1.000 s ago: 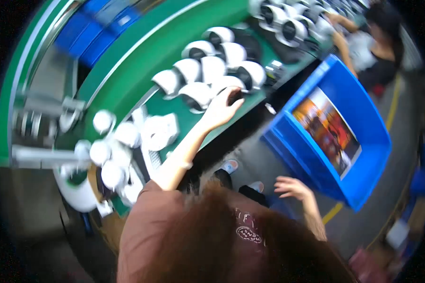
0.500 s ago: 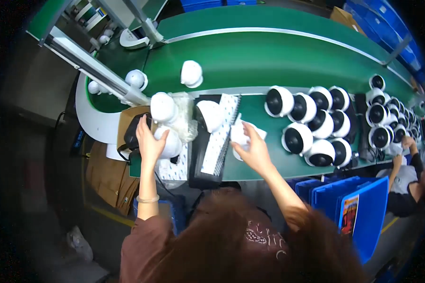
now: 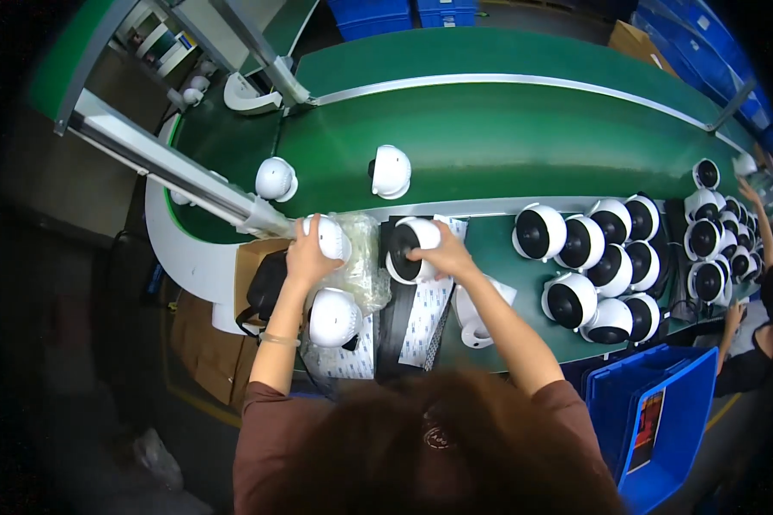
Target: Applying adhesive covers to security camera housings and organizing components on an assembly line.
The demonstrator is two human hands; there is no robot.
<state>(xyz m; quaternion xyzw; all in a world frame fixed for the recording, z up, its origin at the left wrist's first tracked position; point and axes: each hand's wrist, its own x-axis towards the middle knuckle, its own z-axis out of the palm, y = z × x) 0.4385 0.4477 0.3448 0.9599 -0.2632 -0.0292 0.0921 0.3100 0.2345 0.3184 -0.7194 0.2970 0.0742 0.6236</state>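
My left hand (image 3: pixel 304 263) is closed around the side of a round white security camera (image 3: pixel 333 239), its fingers curled over the top. To the right, my right hand (image 3: pixel 447 256) grips another white security camera (image 3: pixel 423 232), whose black face points left, the thumb lying across that face. Nearer to me a third white camera (image 3: pixel 335 318) rests beside a sheet of printed white paper (image 3: pixel 359 360). Crumpled clear plastic bags (image 3: pixel 365 262) lie between the two hands. Under my right forearm is a white piece with a round base (image 3: pixel 475 319), partly covered.
Several black-faced white cameras (image 3: pixel 569 300) stand in rows at right. A green conveyor belt (image 3: pixel 507 137) runs behind, carrying more cameras. An open cardboard box (image 3: pixel 247 257) holds a black item at left. Blue bins (image 3: pixel 683 429) stand at lower right. A co-worker's arm (image 3: pixel 766 227) shows far right.
My left hand has moved onto the farther white camera. My right hand has left the white piece and taken hold of the camera on the black strip. Cameras on the belt have shifted.
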